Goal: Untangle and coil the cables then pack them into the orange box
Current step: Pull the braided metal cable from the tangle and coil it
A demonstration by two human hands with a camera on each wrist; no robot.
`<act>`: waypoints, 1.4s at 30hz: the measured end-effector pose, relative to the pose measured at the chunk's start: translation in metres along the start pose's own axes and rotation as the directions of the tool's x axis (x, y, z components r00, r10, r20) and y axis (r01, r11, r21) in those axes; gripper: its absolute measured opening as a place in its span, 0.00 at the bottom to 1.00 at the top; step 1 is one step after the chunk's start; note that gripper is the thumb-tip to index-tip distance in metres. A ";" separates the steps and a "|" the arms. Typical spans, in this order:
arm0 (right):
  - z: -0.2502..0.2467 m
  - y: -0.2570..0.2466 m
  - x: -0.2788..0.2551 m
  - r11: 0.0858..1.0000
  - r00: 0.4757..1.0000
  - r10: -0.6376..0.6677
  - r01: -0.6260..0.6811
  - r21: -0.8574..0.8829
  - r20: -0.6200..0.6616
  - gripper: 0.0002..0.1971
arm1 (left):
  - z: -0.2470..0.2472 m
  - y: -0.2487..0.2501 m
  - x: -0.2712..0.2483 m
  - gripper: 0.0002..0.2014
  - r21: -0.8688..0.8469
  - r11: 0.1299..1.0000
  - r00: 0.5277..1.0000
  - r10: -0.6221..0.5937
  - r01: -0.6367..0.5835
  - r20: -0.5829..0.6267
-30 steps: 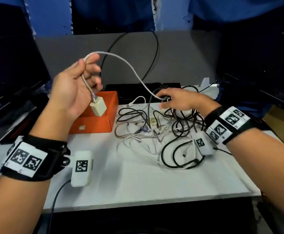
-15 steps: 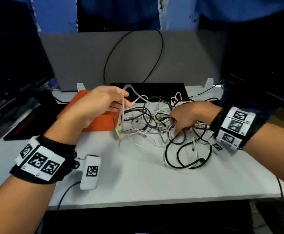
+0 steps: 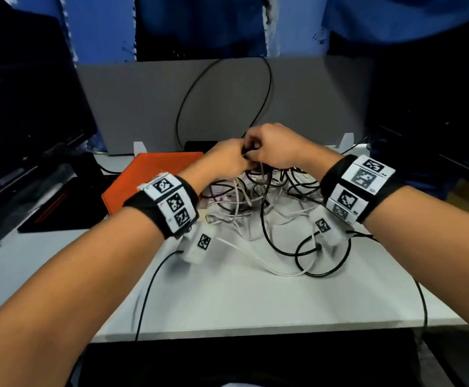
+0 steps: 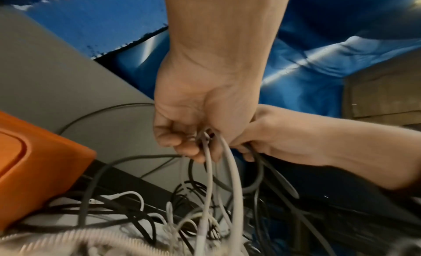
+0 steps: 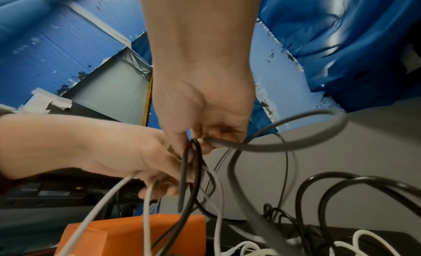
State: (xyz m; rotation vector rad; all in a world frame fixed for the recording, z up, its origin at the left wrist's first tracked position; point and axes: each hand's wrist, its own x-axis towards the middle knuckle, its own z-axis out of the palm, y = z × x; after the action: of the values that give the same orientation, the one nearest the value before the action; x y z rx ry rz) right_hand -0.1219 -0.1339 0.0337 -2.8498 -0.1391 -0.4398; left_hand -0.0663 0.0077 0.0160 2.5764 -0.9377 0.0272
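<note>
Early stage by look of it: cable tangle [image 3: 258, 202] unsorted on worktop [image 3: 227, 297], nothing coiled; orange box [image 3: 149, 180] shut at far left, just beside pile. Both hands raised together over pile's far side. Left hand [image 3: 225, 160] pinches white cable strands [image 4: 230, 162]; right hand [image 3: 276, 148] grips black cable [image 5: 191, 170]. Strands hang into heap below.

The cables [image 3: 258, 208] lie in a heap on the surface [image 3: 227, 297], toward its back. The box [image 3: 155, 177] sits on the surface just left of the heap, touching its edge. Both hands meet above the heap's back part, the left hand [image 3: 225, 160] beside the right hand [image 3: 278, 149]. A panel [image 3: 311, 101] stands behind everything. A monitor [image 3: 27, 107] stands at far left.
</note>
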 end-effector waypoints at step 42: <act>-0.029 0.054 -0.020 0.940 0.939 0.287 -0.238 -0.243 0.190 0.11 | -0.061 -0.056 0.045 0.14 -0.749 0.661 0.850 -0.420 0.047 -0.318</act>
State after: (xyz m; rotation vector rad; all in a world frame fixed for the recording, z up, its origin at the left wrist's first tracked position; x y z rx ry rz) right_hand -0.1425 -0.1951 0.0416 -3.0633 0.2672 -0.0806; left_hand 0.0105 0.0421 0.0583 1.7847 -0.2970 0.1663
